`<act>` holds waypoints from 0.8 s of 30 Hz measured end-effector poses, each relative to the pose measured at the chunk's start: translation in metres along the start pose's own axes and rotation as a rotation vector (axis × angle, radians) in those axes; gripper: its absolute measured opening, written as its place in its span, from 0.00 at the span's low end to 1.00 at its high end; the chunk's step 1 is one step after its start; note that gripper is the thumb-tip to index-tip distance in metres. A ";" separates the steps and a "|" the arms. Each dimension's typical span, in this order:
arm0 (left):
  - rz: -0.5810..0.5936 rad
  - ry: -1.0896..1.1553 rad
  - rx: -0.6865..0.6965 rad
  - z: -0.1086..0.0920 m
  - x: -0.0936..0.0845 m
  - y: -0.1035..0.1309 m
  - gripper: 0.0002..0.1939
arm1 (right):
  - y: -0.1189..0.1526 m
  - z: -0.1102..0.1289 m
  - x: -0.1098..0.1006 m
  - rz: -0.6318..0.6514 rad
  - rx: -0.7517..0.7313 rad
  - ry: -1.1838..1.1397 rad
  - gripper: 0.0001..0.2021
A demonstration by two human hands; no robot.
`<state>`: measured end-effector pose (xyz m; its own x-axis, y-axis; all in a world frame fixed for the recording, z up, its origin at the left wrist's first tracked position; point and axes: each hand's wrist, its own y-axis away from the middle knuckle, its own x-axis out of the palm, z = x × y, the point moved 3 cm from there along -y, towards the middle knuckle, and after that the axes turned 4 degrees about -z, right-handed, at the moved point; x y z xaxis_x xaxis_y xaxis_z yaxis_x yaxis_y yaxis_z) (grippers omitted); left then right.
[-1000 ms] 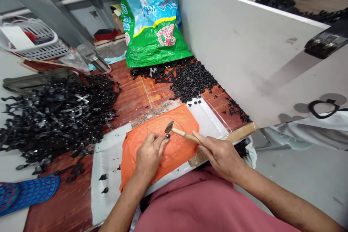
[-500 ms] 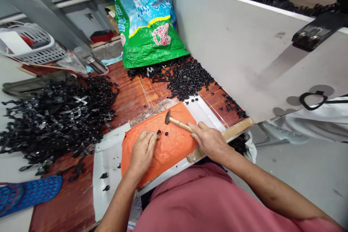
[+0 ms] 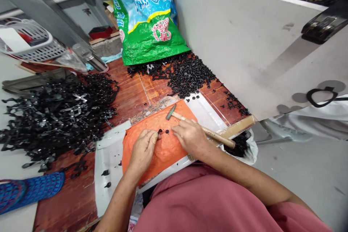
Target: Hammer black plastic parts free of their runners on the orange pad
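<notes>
My left hand (image 3: pixel 143 149) pinches a small black plastic piece (image 3: pixel 160 131) over an orange sheet-covered pad (image 3: pixel 146 159). A separate round black cap (image 3: pixel 167 131) sits on the pad just right of that piece. A hammer (image 3: pixel 219 136) with a wooden handle lies across the pad, its metal head toward the far side and its handle end past the right edge. My right hand (image 3: pixel 191 138) is in front of the handle and hides its middle. The right fingers are slightly bent and apart, pointing left toward the cap, with nothing visible between them.
Tangled black plastic parts (image 3: pixel 59 116) are heaped on the left. Small black caps (image 3: pixel 189 76) form a pile beyond the pad, beside a green and blue sack (image 3: pixel 152 43). An upright white panel (image 3: pixel 239 50) borders the right. A blue woven slipper-like item (image 3: pixel 40 189) lies lower left.
My right hand has let go of the hammer handle and moved left toward the cap. The hammer now lies with its handle end showing. My left hand keeps its pinch.
</notes>
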<state>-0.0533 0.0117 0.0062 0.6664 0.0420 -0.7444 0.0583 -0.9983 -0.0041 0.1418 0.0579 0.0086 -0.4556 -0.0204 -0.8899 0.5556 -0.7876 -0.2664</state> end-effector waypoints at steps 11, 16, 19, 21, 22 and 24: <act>0.000 -0.215 0.041 -0.010 0.009 -0.002 0.19 | -0.016 0.004 0.030 -0.005 0.080 -0.138 0.09; 0.022 -0.353 0.050 -0.013 0.013 -0.002 0.17 | -0.016 0.002 0.032 -0.012 0.091 -0.155 0.10; 0.038 -0.478 0.030 -0.013 0.015 -0.002 0.16 | -0.016 0.002 0.031 -0.018 0.081 -0.157 0.11; 0.046 -0.546 0.026 -0.014 0.015 -0.002 0.15 | -0.015 0.001 0.031 -0.019 0.072 -0.163 0.12; 0.050 -0.573 0.029 -0.015 0.015 -0.002 0.15 | -0.015 0.001 0.032 -0.018 0.068 -0.166 0.12; 0.063 -0.616 0.038 -0.017 0.014 -0.002 0.15 | -0.015 0.001 0.033 -0.013 0.066 -0.168 0.11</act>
<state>-0.0314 0.0153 0.0072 0.1151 -0.0367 -0.9927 -0.0014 -0.9993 0.0368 0.1170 0.0685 -0.0163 -0.5750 -0.1085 -0.8109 0.5046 -0.8272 -0.2471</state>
